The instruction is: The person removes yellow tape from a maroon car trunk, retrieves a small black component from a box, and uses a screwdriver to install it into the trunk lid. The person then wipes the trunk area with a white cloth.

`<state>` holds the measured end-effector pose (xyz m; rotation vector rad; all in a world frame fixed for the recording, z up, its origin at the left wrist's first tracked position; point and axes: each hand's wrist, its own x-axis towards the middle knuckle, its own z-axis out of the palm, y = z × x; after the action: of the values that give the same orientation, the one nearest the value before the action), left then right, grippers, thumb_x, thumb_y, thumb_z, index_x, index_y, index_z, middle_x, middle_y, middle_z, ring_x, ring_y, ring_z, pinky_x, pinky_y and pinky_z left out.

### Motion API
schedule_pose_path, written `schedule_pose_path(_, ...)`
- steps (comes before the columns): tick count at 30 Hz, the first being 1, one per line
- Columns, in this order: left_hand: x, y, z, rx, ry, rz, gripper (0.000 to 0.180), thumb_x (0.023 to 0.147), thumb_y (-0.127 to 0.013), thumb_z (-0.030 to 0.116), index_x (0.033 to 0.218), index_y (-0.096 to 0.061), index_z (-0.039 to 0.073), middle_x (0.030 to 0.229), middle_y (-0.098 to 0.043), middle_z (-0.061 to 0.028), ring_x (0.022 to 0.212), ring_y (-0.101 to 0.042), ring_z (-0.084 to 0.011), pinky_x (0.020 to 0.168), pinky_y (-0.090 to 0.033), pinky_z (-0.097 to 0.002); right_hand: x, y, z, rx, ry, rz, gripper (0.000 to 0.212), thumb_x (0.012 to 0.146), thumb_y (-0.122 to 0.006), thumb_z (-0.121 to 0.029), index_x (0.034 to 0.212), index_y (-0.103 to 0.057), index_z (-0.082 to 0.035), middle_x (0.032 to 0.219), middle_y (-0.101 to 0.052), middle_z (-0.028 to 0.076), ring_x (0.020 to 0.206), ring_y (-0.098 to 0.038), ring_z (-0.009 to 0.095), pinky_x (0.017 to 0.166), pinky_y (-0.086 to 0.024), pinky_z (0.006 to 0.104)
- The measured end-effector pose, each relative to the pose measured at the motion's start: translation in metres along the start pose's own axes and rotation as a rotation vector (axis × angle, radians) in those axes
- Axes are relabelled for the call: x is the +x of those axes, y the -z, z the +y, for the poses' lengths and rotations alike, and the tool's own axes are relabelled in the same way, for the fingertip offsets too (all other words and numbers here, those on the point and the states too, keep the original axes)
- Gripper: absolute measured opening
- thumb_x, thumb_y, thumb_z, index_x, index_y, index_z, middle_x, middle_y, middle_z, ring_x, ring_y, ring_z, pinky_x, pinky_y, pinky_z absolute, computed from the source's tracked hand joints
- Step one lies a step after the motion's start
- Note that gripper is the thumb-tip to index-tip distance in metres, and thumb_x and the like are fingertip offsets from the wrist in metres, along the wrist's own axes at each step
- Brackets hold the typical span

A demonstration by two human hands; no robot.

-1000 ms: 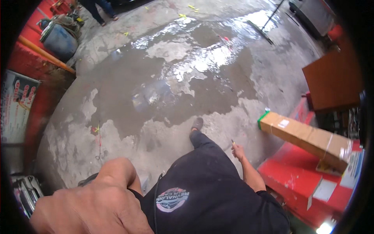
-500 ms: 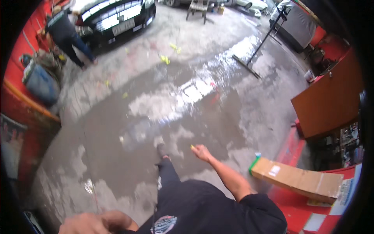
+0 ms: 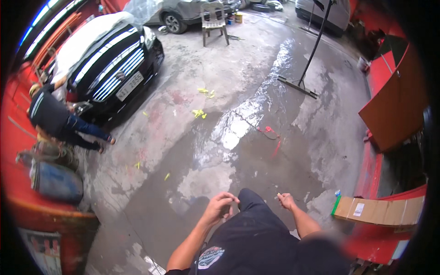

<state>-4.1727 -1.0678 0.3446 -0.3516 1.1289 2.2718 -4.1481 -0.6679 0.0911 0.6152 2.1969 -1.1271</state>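
One hand (image 3: pixel 287 201) pinching something yellow (image 3: pixel 278 194), wet floor (image 3: pixel 256 160)

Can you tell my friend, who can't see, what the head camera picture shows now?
Someone's right hand pinches a small yellow thing while their left hand is loosely curled, both above a partly wet floor. Another person stands by a black car at left, a chair is near the top, a long box at right.
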Motion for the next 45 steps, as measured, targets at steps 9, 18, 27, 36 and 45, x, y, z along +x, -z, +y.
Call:
schedule_pose_path(9, 0.25, 0.106, 0.224, 0.0, -0.113, 0.233, 0.01, 0.092, -0.058, 0.01, 0.099, -0.059, 0.004, 0.093, -0.069, -0.0137, 0.053, -0.062, -0.019, 0.039, -0.042, -0.0251, 0.23, -0.04, -0.141, -0.256, 0.133, -0.051, 0.049, 0.096, -0.052, -0.042, 0.074, -0.067, 0.0, 0.062, -0.064, 0.014, 0.055, -0.063, 0.027, 0.058, -0.051, 0.0431)
schedule_pose_path(18, 0.391, 0.211, 0.404, -0.096, -0.164, 0.398, 0.009, 0.093, -0.056, 0.014, 0.099, -0.056, 0.007, 0.088, -0.066, -0.0125, 0.055, -0.06, -0.0203, 0.039, -0.04, -0.0265, 0.484, 0.021, -0.607, -0.237, 0.581, 0.075, 0.047, 0.095, -0.053, -0.046, 0.088, -0.069, -0.002, 0.076, -0.067, 0.016, 0.068, -0.065, 0.03, 0.065, -0.049, 0.0442)
schedule_pose_path(27, 0.648, 0.346, 0.6, -0.166, 0.069, 0.386, 0.013, 0.09, -0.06, 0.02, 0.096, -0.057, 0.009, 0.082, -0.065, -0.0093, 0.057, -0.059, -0.0206, 0.041, -0.041, -0.0293, 0.688, -0.015, -0.846, -0.477, 0.482, -0.007, 0.045, 0.096, -0.052, -0.044, 0.096, -0.069, -0.002, 0.088, -0.069, 0.022, 0.085, -0.067, 0.039, 0.074, -0.051, 0.0474)
schedule_pose_path(36, 0.877, 0.372, 0.979, 0.1, -0.106, 0.202, 0.012, 0.094, -0.056, 0.016, 0.099, -0.057, 0.006, 0.082, -0.063, -0.0109, 0.053, -0.059, -0.0195, 0.038, -0.04, -0.0262, 0.742, 0.058, -0.988, -0.085, -0.074, 0.051, 0.043, 0.094, -0.056, -0.045, 0.103, -0.071, -0.007, 0.088, -0.072, 0.017, 0.087, -0.069, 0.032, 0.079, -0.053, 0.0443)
schedule_pose_path(45, 1.089, 0.348, 1.107, 0.066, 0.058, 0.179, 0.011, 0.09, -0.061, 0.016, 0.099, -0.059, 0.009, 0.085, -0.067, -0.008, 0.055, -0.06, -0.0169, 0.04, -0.041, -0.0257, 0.938, 0.078, -1.107, -0.5, -0.157, -0.175, 0.044, 0.094, -0.055, -0.045, 0.102, -0.074, -0.006, 0.084, -0.072, 0.018, 0.082, -0.069, 0.032, 0.077, -0.053, 0.0445)
